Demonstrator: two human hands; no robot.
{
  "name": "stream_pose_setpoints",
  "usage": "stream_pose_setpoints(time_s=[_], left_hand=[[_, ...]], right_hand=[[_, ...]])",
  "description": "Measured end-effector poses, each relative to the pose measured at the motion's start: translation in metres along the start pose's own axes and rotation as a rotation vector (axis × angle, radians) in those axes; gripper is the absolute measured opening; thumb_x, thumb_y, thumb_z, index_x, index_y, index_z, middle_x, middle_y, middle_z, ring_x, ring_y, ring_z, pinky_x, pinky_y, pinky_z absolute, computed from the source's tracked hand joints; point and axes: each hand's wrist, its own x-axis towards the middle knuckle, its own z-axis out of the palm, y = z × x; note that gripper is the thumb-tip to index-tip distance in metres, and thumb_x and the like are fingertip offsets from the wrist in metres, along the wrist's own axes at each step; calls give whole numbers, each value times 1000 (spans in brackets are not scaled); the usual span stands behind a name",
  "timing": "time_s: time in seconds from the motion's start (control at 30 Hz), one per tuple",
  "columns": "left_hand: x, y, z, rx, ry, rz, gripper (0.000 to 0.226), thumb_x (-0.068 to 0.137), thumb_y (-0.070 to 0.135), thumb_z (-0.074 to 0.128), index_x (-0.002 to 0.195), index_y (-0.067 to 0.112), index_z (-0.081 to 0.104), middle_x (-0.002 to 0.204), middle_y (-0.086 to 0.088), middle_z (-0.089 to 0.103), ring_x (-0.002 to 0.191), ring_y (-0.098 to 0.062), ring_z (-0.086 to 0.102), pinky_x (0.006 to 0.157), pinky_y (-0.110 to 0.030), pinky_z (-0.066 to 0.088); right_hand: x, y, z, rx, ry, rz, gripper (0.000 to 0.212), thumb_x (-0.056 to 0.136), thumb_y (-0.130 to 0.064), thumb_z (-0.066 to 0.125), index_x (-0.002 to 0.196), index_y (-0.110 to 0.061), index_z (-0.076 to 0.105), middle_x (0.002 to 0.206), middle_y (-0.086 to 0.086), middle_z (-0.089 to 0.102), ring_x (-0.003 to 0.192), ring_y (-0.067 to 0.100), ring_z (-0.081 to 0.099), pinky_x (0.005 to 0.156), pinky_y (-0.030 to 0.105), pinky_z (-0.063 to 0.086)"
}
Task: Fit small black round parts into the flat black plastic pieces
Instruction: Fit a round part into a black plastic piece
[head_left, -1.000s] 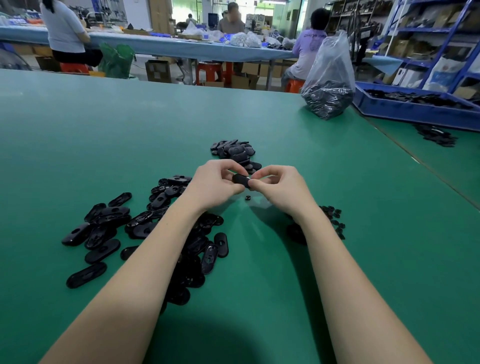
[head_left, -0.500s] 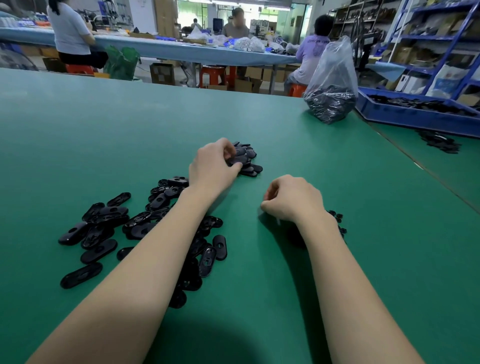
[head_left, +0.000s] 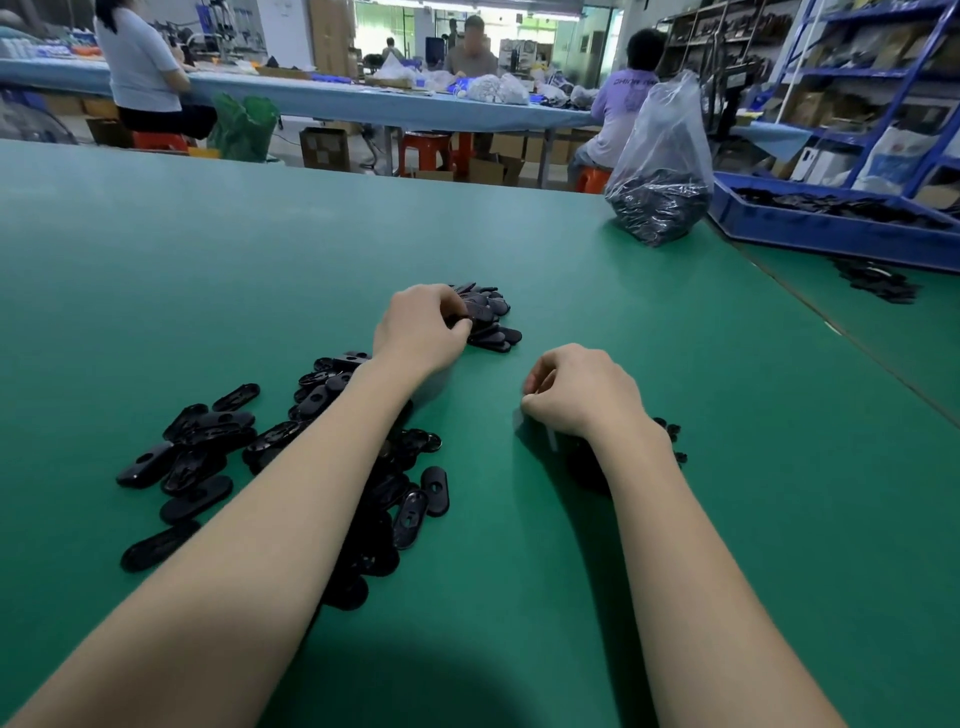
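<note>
On the green table, my left hand (head_left: 421, 327) reaches to the far pile of flat black oval pieces (head_left: 491, 325). Its curled fingers and thumb pinch one flat piece at the pile's near edge. A larger heap of flat black pieces (head_left: 208, 447) lies at the left, partly under my left forearm. My right hand (head_left: 576, 389) rests on the table with its fingers curled in, and I see nothing in it. Small black round parts (head_left: 670, 431) show just beyond my right wrist, mostly hidden by it.
A clear plastic bag of black parts (head_left: 660, 202) stands at the far right of the green table (head_left: 260, 260). A blue tray (head_left: 831, 234) with black pieces sits beside it. People sit at a blue table (head_left: 337, 104) behind.
The hands, which held one flat piece together, have parted. My left hand carried the piece forward to the far pile. My right hand dropped to the table and curled.
</note>
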Motion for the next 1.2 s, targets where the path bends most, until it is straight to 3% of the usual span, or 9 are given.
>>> stream_pose_setpoints(time_s=[0.13, 0.27, 0.37, 0.5, 0.67, 0.87, 1.07, 1.13, 1.2], left_hand=[[-18, 1, -14, -111, -13, 43, 9, 89, 28, 67, 93, 27, 75, 95, 15, 72, 78, -5, 59, 79, -21, 43], [-30, 1, -19, -173, -118, 59, 8, 91, 30, 68, 90, 28, 75, 89, 20, 70, 74, 13, 56, 63, -2, 36], [-34, 0, -25, -214, -194, 52, 9, 91, 33, 67, 91, 29, 75, 92, 18, 71, 79, 8, 61, 65, -10, 41], [-35, -6, -32, -242, -240, 16, 10, 92, 35, 65, 89, 31, 73, 94, 14, 73, 84, -2, 68, 73, -22, 48], [-40, -7, -33, -261, -288, -11, 13, 93, 34, 63, 90, 27, 74, 96, 9, 75, 86, -9, 72, 86, -31, 56], [-43, -3, -34, -242, -304, -1, 15, 93, 31, 63, 92, 24, 76, 94, 6, 75, 92, -12, 70, 89, -32, 54], [-45, 2, -32, -309, -320, 7, 12, 94, 34, 63, 93, 29, 73, 91, 7, 75, 84, -8, 73, 91, -37, 57], [-45, 4, -31, -340, -383, -19, 13, 95, 33, 62, 94, 27, 74, 92, 4, 76, 87, -13, 73, 91, -38, 57], [-47, 7, -29, -432, -500, -67, 15, 97, 28, 62, 101, 19, 74, 96, -3, 77, 81, -15, 70, 83, -31, 59]], right_hand=[[0, -3, 1, 17, 33, -29, 10, 80, -26, 64, 88, -31, 70, 101, -7, 72, 98, 22, 65, 79, 28, 49], [0, -11, 5, 138, 13, -118, 4, 80, -29, 67, 78, -32, 69, 85, -15, 70, 89, 14, 67, 77, 27, 51], [0, -17, 10, 214, -101, -185, 3, 81, -31, 70, 80, -31, 73, 78, -16, 71, 78, 2, 66, 72, 23, 52], [-5, -25, 11, 244, -291, -293, 7, 78, -35, 81, 84, -34, 78, 72, -20, 70, 59, -9, 57, 57, 8, 40], [-9, -34, 16, 250, -358, -372, 21, 75, -39, 88, 91, -32, 77, 76, -15, 68, 57, -6, 53, 65, 16, 44], [-7, -36, 20, 270, -273, -355, 12, 78, -20, 82, 80, -26, 72, 84, -9, 72, 51, -9, 51, 53, 4, 37], [-4, -16, 8, 389, -96, -314, 12, 81, -12, 77, 82, -23, 72, 79, -9, 70, 51, -8, 51, 51, 5, 37], [-2, -8, 4, 418, -1, -293, 13, 81, -14, 78, 81, -25, 72, 82, -10, 72, 48, -6, 50, 48, 7, 38], [1, -1, 1, 456, 74, -274, 13, 81, -17, 79, 80, -28, 72, 83, -11, 73, 47, -4, 51, 48, 10, 41]])
